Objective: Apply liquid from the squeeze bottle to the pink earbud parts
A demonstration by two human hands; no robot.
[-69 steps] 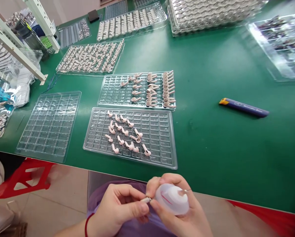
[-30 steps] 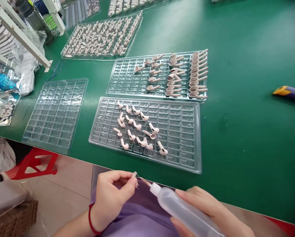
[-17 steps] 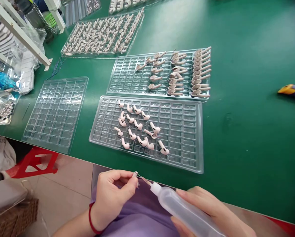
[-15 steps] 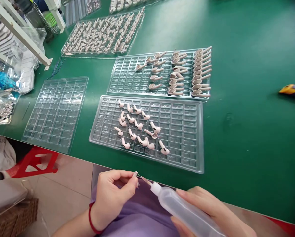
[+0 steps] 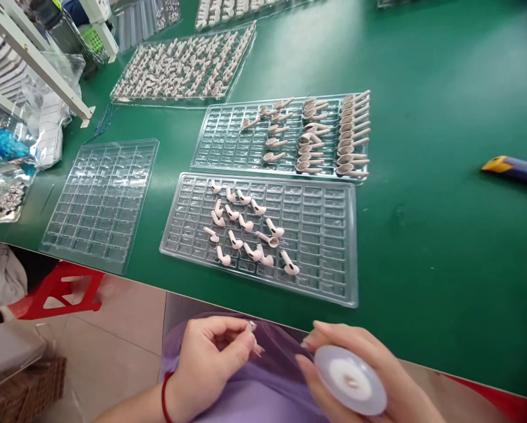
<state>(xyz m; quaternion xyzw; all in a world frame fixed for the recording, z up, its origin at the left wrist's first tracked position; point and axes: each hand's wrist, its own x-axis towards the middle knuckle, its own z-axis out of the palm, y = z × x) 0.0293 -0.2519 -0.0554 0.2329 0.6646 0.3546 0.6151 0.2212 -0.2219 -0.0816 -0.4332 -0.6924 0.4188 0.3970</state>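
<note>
My left hand [image 5: 219, 358] is closed in a pinch on a small white earbud [image 5: 251, 326]; its stem end shows above the thumb and forefinger, the rest mostly hidden. My right hand [image 5: 378, 364] wraps round a translucent squeeze bottle [image 5: 327, 373], whose white cap [image 5: 349, 379] faces up toward me. The bottle's tip is blurred, and it stands apart from the earbud. Beyond my hands lies a clear tray [image 5: 329, 252] with several white earbuds [image 5: 245, 223] scattered on its left and middle part.
A second clear tray [image 5: 228, 141] behind holds rows of beige earbud shells [image 5: 351, 135]. Farther back is a tray packed with shells [image 5: 170, 67]. An unfilled clear tray [image 5: 100, 205] lies left. A yellow-and-blue tool handle [image 5: 516, 170] rests at right; a red stool [image 5: 64, 288] stands below the table edge.
My right hand has drawn the bottle back from the earbud and turned it so the cap points up at me. My left hand, still pinching the earbud, has moved slightly right and down.
</note>
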